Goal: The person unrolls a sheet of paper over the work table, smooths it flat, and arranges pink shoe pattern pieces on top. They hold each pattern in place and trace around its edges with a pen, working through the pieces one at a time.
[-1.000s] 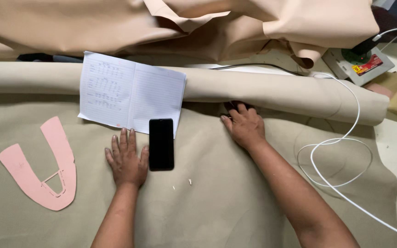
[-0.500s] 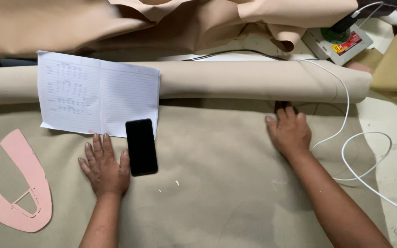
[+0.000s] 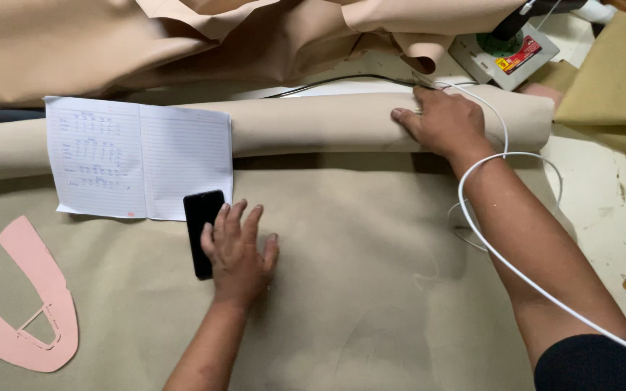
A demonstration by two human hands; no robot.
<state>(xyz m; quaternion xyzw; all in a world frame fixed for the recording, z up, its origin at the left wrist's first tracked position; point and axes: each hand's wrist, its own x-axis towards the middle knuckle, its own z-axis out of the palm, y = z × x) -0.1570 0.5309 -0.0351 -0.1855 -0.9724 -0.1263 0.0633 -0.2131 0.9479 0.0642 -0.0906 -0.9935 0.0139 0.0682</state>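
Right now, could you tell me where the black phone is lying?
The black phone lies flat on the tan sheet, just below the open notebook, with the left hand partly over its right edge.

An open notebook (image 3: 139,156) leans against the roll's left part. A pink U-shaped pattern (image 3: 27,308) lies at the lower left. A white cable (image 3: 505,253) loops on the right. Loose tan material (image 3: 182,40) is heaped behind, beside a small device (image 3: 501,51).

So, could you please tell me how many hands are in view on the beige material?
2. The left hand lies flat on the spread beige sheet, overlapping the black phone. The right hand rests on the beige roll.
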